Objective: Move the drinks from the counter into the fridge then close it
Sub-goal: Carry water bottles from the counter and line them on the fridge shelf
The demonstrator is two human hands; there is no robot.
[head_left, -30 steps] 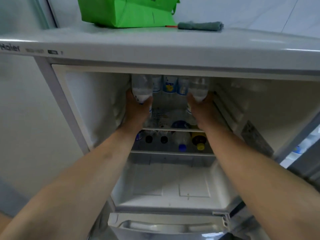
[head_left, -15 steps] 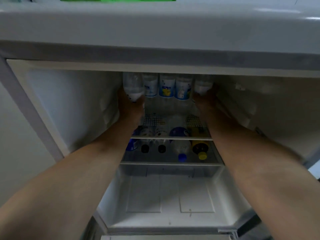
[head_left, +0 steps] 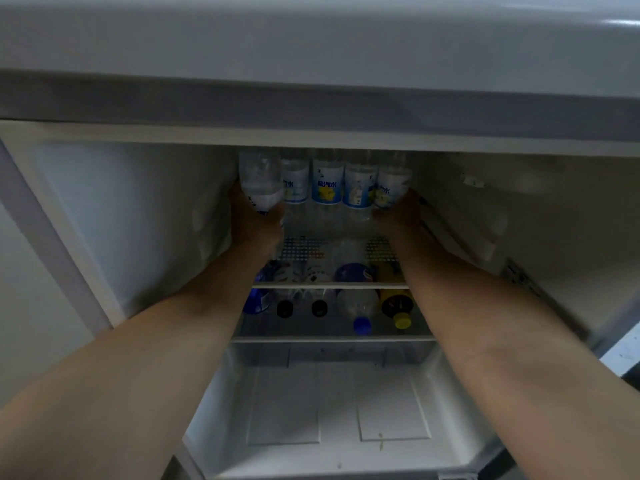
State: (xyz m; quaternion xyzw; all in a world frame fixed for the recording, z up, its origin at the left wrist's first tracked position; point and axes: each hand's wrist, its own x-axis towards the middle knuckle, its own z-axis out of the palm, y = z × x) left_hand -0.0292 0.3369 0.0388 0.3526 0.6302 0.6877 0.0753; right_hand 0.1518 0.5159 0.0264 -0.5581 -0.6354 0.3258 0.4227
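Note:
Both my arms reach deep into the open fridge [head_left: 104,220]. My left hand [head_left: 254,225] grips a clear water bottle [head_left: 260,181] at the left end of the top shelf, tilted a little. My right hand [head_left: 398,211] holds another clear bottle [head_left: 391,183] at the right end of the same row. Between them stand three upright bottles with blue and yellow labels [head_left: 327,183]. The fingers of both hands are mostly hidden behind the bottles.
On the middle shelf [head_left: 329,285] lie several bottles, caps toward me: two black caps [head_left: 301,308], a blue cap [head_left: 362,324], a yellow cap [head_left: 401,320]. Below is the white crisper cover [head_left: 329,410]. The fridge top [head_left: 311,46] overhangs close above.
Both hands pushed their bottles further back and apart, to the ends of the top-shelf row. My head came closer and lower; the green bag on the fridge top has left the view.

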